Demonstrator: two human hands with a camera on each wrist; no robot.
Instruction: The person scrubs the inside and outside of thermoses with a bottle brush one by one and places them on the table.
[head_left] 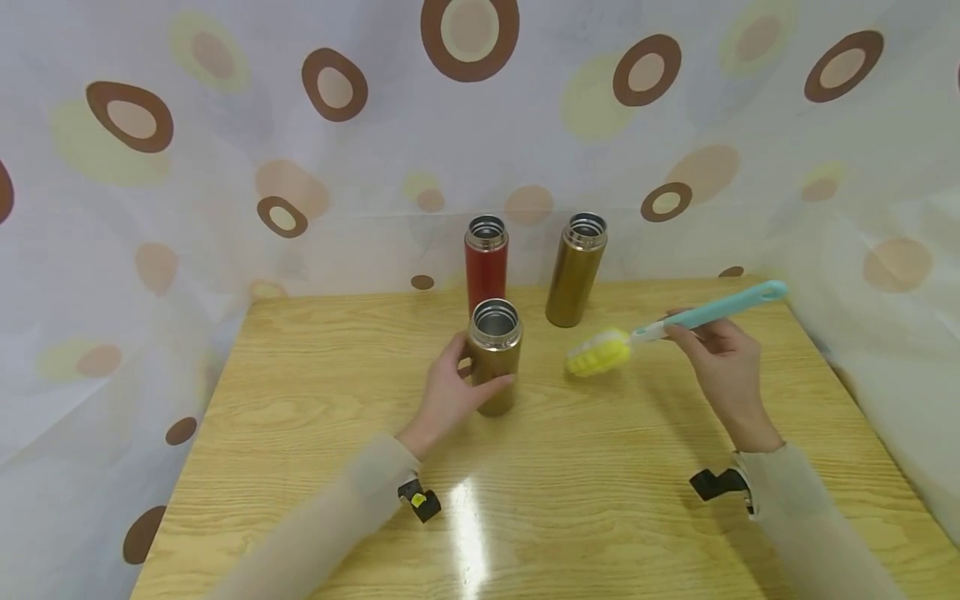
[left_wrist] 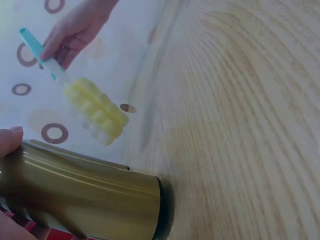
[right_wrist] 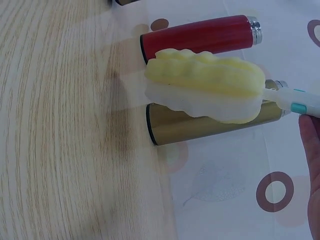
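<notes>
My left hand (head_left: pixel 453 396) grips a gold-brown thermos bottle (head_left: pixel 497 367), lidless and upright on the wooden table, thumb across its front. In the left wrist view the same bottle (left_wrist: pixel 100 195) fills the lower left, its dark base at the table. My right hand (head_left: pixel 723 367) pinches a bottle brush near the lower end of its turquoise handle (head_left: pixel 731 305). The brush's yellow and white sponge head (head_left: pixel 600 353) points left, to the right of the held bottle. In the right wrist view the sponge head (right_wrist: pixel 207 82) overlaps the two bottles behind it.
Behind the held bottle stands a red thermos bottle (head_left: pixel 486 267), its lower part hidden. Another gold-brown thermos bottle (head_left: pixel 575 271) stands to its right, also without a lid. A white sheet (head_left: pixel 480 150) with brown rings hangs behind and beside the table (head_left: pixel 337 358).
</notes>
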